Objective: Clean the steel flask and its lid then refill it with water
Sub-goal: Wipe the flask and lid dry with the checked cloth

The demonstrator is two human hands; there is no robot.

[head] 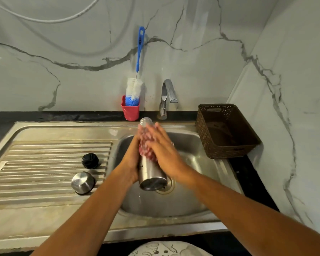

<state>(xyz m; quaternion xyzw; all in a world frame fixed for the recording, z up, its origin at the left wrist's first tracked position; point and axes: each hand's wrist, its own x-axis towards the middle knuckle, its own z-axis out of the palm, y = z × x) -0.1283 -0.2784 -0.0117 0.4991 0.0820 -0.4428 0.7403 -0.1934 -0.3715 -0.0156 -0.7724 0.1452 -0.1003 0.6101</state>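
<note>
The steel flask (151, 172) lies tilted over the sink basin (188, 196), its base toward me and its open neck toward the tap. My left hand (130, 159) grips the flask's body from the left. My right hand (164, 148) presses a pink, soapy scrubber (146, 148) against the flask's upper side; the scrubber is blurred. On the draining board stand the black inner lid (90, 160) and the steel cup cap (83, 182), both apart from my hands.
A chrome tap (167, 97) stands behind the basin; no water runs from it. A red cup (130, 109) holds a blue and white bottle brush (135, 85). A brown plastic basket (225, 130) sits right of the basin. The ribbed draining board (44, 163) lies to the left.
</note>
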